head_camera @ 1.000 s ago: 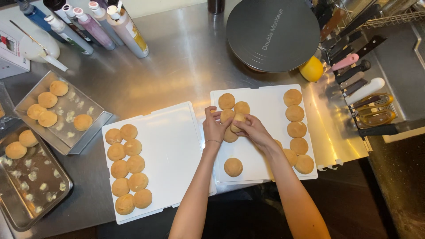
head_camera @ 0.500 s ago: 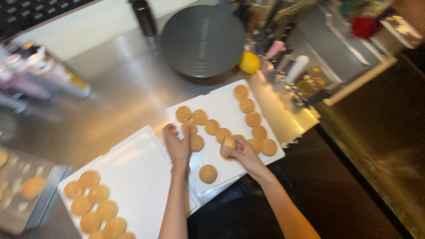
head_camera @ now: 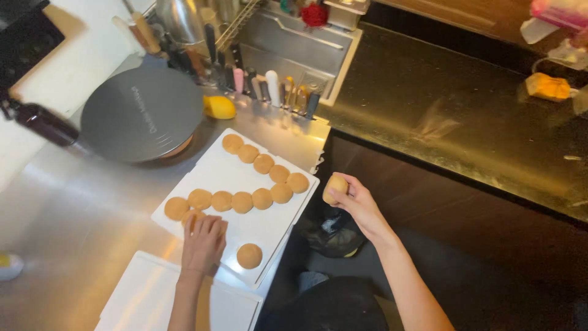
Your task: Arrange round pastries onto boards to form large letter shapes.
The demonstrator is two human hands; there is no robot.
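Tan dough balls (head_camera: 242,201) on white board (head_camera: 269,230), grey round lid (head_camera: 142,114), yellow lemon (head_camera: 219,107), steel-grey counter (head_camera: 73,208).

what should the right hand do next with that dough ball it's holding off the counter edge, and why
Probably bring the right hand back over the white tray and set its dough ball on the bare patch near the lone ball. The ball is held out past the counter edge, while the left hand rests on the tray by the rows.

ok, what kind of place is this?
Most likely a working kitchen, perhaps a bakery. A steel counter carries a white tray of round dough pieces, with a rack of knives by a steel sink. The right hand holds one dough ball; the left hand rests on the tray.
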